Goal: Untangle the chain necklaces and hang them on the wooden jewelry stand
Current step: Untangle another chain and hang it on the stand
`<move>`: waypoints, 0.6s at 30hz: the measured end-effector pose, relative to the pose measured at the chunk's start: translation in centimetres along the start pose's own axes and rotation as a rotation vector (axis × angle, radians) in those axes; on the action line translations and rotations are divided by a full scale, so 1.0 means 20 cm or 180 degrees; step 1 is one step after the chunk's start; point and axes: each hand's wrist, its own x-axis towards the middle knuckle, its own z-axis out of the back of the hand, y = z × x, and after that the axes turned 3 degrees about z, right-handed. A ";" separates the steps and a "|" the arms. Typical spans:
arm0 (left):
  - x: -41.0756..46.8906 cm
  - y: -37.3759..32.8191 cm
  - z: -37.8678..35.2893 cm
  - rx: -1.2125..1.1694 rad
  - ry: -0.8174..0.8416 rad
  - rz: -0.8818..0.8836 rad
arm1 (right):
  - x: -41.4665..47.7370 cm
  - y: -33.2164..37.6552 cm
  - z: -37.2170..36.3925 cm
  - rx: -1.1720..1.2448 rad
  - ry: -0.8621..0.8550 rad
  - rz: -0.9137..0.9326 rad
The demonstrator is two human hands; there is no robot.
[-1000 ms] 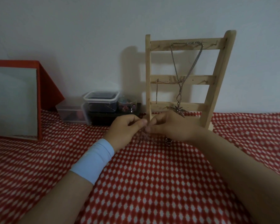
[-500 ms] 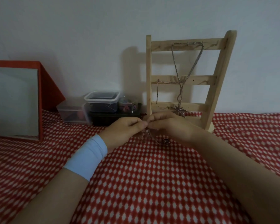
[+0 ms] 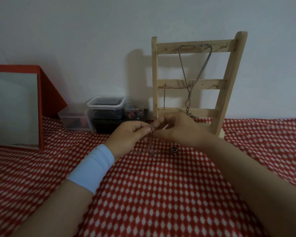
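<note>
Pinching firmly, left hand (image 3: 128, 134) and right hand (image 3: 176, 129) meet fingertip to fingertip on a thin chain (image 3: 151, 152), its tail trailing onto the cloth (image 3: 161, 194) just before the stand (image 3: 188, 83), where necklaces (image 3: 183, 65) hang.

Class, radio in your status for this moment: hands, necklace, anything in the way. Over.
Left hand and right hand both pinching a thin chain, its tail on the cloth. Wooden stand holds hung chains. Path to stand clear.
</note>
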 end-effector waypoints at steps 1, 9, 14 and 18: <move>0.00 -0.01 0.00 0.0078 -0.0046 -0.0040 | 0.00 0.00 -0.01 0.0034 0.0031 0.0042; -0.01 0.02 0.00 -0.0037 -0.0040 0.0108 | 0.01 -0.04 -0.02 0.0156 -0.0165 0.0262; -0.01 0.03 0.01 -0.0045 -0.0383 -0.0090 | 0.01 -0.04 -0.01 0.0281 -0.0078 0.0191; -0.02 0.01 0.00 0.0061 -0.0480 -0.0387 | 0.01 -0.03 -0.02 0.0231 -0.0020 0.0024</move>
